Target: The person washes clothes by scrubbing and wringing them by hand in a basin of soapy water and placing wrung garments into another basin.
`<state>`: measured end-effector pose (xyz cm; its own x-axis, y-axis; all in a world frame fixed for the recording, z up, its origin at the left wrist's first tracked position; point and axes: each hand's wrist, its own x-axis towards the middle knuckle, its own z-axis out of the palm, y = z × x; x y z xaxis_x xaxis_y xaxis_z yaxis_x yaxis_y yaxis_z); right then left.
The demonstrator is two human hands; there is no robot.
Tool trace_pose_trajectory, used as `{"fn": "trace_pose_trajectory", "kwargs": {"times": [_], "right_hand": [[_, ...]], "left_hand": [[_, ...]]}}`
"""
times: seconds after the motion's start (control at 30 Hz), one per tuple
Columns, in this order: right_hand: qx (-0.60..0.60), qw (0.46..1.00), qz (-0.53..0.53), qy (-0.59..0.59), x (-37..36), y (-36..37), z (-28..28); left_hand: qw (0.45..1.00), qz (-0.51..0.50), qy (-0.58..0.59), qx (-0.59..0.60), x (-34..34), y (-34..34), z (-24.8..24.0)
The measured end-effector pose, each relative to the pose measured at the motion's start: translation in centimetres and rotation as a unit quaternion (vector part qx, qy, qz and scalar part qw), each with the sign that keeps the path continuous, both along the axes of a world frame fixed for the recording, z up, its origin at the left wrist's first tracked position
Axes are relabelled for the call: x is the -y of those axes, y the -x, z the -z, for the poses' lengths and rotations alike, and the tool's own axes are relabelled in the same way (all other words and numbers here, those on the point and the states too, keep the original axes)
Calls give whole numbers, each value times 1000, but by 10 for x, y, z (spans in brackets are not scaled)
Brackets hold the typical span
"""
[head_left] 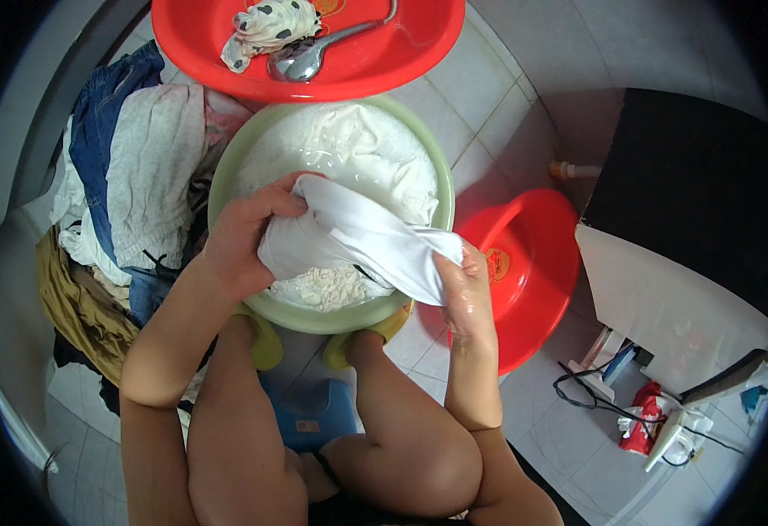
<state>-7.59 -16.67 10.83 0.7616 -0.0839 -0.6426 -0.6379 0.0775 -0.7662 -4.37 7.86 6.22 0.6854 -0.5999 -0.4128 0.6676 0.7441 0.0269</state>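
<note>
1. While holding the white cloth (349,230) over the green tub (335,322), best keep it low to splash less
2. Gripped at its left end in the left hand (242,232), pinched at its right end in the right hand (467,285)
3. Bent at both elbows (151,394), with the right hand a bit nearer

Cloth (349,232): white, plain, smooth-faced, thin enough to fold sharply. Held up at both ends, stretched crosswise above the near half of the basin (442,167). Left part broad, loosely gathered; right part drawn narrower, with long slanting creases, its end reaching over the basin's right rim. Short dark strip (364,273) at the lower edge; cannot tell whether part of the cloth. Contact with basin contents unclear.
</note>
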Motion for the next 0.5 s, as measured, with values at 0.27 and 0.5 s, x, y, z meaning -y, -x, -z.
{"fn": "trace_pose_trajectory", "kwargs": {"times": [0.27,0.5], "right_hand": [[-1,981,-50,-189,3,0,-19],[-24,970,19,-240,16,5,-4]], "left_hand": [[1000,5,9,-5,4,-3,4],[999,8,-31,-9,-1,-3,-1]]}}
